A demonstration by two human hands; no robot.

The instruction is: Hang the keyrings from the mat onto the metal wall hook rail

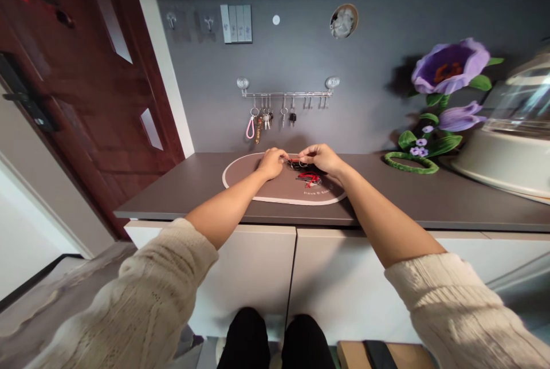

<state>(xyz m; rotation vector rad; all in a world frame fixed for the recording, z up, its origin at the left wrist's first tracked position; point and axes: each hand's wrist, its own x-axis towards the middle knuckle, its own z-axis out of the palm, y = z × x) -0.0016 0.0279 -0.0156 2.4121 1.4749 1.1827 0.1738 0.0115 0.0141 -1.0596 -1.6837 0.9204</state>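
Note:
My left hand and my right hand meet over a brown oval mat with a pale rim. Between them is a small bunch of keys with a red part. The right thumb and fingers pinch its metal ring. At the bunch's left end the left fingertips are closed on it, though exactly which piece they grip is too small to tell. Just in front, on the mat, lies a second bunch of keys with a red cord, touched by neither hand.
A clear hook rail on the grey wall carries several hanging keys, a pink loop among them. To the right stand a purple fabric flower and a white domed appliance. White cabinet doors are below; a dark red door is left.

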